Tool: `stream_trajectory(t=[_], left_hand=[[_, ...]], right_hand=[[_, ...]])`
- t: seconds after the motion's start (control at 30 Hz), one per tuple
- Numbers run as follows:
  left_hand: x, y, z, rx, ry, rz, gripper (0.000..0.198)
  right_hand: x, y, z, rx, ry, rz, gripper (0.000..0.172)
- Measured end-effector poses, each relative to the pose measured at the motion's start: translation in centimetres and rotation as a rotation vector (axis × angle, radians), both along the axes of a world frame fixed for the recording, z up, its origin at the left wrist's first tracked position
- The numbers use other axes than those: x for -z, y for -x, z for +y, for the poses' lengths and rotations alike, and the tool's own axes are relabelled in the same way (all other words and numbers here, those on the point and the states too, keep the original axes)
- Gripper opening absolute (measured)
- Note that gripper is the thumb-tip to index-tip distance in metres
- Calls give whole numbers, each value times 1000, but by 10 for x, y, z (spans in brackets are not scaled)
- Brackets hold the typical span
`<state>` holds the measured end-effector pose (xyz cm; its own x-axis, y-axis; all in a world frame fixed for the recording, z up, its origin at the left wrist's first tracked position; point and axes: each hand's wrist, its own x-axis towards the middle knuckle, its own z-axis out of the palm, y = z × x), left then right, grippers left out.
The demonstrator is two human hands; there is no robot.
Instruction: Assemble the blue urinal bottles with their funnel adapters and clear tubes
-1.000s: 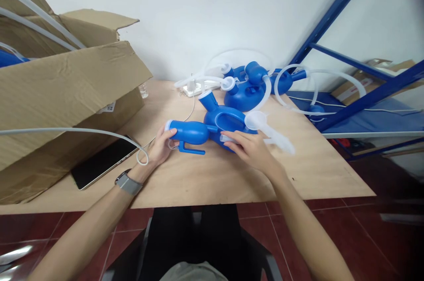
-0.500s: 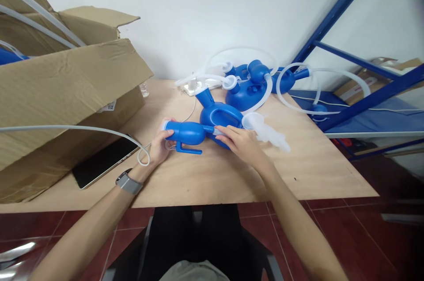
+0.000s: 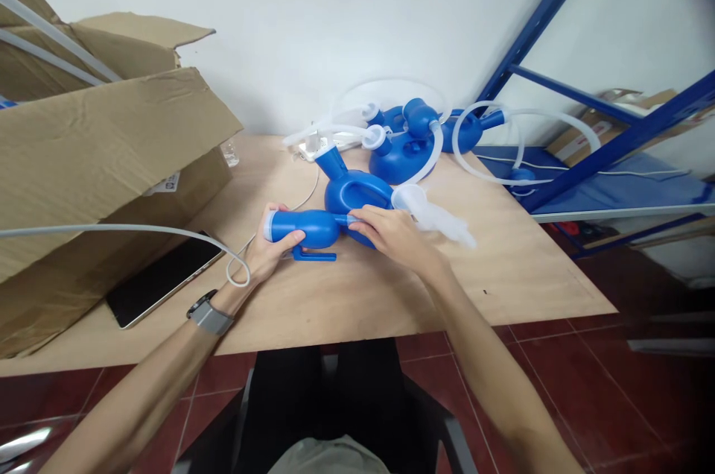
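A blue plastic bottle-shaped part (image 3: 304,229) with a small handle lies on the wooden table (image 3: 357,288). My left hand (image 3: 267,250) is wrapped round its wide left end. My right hand (image 3: 391,234) pinches the narrow nozzle end where a clear tube meets it, beside a blue flat container (image 3: 349,194) with an oval opening. A clear funnel-like cup (image 3: 416,200) sticks out just right of my right hand. A grey watch is on my left wrist.
An open cardboard box (image 3: 106,161) with clear tubes fills the left. A thin tube (image 3: 139,230) loops from it toward my left wrist. A dark tablet (image 3: 161,276) lies by the box. More blue containers with tubing (image 3: 413,142) sit at the back. A blue metal shelf frame (image 3: 558,124) stands right.
My right hand has slid left from the container's side to the nozzle of the bottle-shaped part. My left thumb has come over the bottle's body. The camera view drifted slightly right.
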<state>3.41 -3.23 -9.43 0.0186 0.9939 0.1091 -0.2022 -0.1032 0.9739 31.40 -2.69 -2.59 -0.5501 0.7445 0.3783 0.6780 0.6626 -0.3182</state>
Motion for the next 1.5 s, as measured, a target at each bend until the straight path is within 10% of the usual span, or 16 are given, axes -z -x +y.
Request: stream_trajectory(t=[0.23, 0.53, 0.73, 0.97, 1.5], left_hand=[[-8, -6, -4, -56, -66, -39, 58], [-16, -2, -6, -18, -134, 198, 59], [-22, 1, 7, -130, 13, -140, 62], [-26, 5, 11, -150, 26, -188, 66], [-20, -4, 5, -42, 37, -150, 67]], right_hand=[[-16, 17, -4, -17, 133, 206, 38], [-7, 25, -9, 66, 46, -86, 43], [0, 18, -60, 163, -237, 439, 26], [45, -4, -60, 433, 516, 1079, 41], [31, 11, -26, 354, 628, 1567, 31]])
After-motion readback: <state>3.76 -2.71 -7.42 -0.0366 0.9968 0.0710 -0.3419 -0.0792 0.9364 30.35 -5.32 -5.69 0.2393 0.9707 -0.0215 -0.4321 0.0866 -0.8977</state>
